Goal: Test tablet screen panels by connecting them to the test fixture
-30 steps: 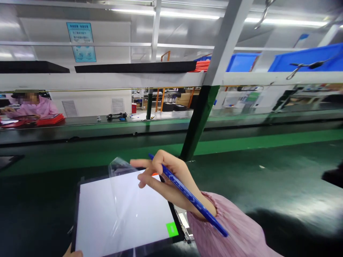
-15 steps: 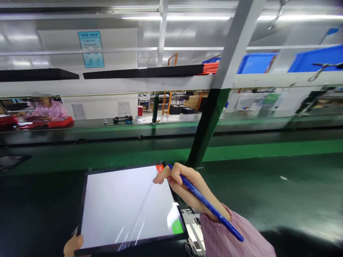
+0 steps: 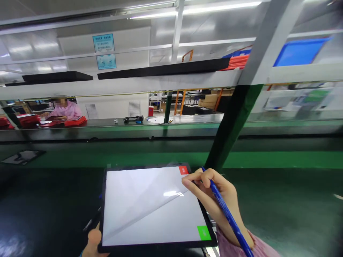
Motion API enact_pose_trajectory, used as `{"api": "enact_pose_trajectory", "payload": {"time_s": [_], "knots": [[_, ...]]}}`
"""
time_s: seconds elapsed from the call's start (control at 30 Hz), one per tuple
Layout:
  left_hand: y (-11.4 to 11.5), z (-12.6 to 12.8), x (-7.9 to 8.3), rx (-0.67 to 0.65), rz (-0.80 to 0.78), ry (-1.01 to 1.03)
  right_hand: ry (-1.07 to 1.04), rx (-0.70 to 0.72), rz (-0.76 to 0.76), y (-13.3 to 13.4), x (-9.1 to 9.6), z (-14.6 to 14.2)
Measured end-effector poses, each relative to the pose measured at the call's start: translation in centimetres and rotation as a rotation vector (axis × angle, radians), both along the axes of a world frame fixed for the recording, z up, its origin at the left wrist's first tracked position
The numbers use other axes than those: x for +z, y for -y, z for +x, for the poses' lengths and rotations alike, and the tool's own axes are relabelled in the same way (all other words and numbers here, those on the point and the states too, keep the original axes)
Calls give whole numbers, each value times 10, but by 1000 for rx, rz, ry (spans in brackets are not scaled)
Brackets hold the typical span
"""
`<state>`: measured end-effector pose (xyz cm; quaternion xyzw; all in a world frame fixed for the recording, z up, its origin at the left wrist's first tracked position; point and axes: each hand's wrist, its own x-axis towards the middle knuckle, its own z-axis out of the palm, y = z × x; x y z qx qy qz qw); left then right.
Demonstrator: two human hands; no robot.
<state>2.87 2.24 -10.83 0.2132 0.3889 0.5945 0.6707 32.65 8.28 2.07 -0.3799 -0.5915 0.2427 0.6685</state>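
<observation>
A tablet (image 3: 150,210) with a lit white screen is tilted up in front of me, a red square in its upper right corner and a green one in its lower right. My left hand (image 3: 93,242) grips its lower left corner, thumb at the edge. My right hand (image 3: 214,192) has a blue pen (image 3: 227,214) tucked between its fingers, the shaft slanting down along the wrist. Its thumb and forefinger are close to the screen near the red square; whether they touch the glass I cannot tell.
A dark green bench (image 3: 281,207) spreads around the tablet. Behind the right hand rises a slanted post (image 3: 233,125). Another flat device (image 3: 23,157) lies at the left. Across the line a person in pink (image 3: 66,109) sits beside red stacks (image 3: 75,121). A shelf (image 3: 160,80) runs overhead.
The view has shifted, so the tablet and both hands appear farther right. The right thumb and forefinger have drawn closer together by the upper right of the screen.
</observation>
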Motion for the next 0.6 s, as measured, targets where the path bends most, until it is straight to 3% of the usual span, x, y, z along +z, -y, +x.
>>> {"api": "enact_pose_trajectory", "payload": {"time_s": [0.1,0.2,0.37,0.47,0.6], "knots": [[-7,3,6,-18,13,65,-91,-80,66,3,-7,-4],[-11,11,23,-12,29,160,-179,-112,37,2,-16,-6],[-5,28,50,19,-150,161,-361,-178,49,-8,-41,-6],[-1,31,53,15,-159,137,-474,-210,105,-9,-53,-7],[1,31,44,-57,-131,141,-562,-247,102,-3,-56,-9]]}}
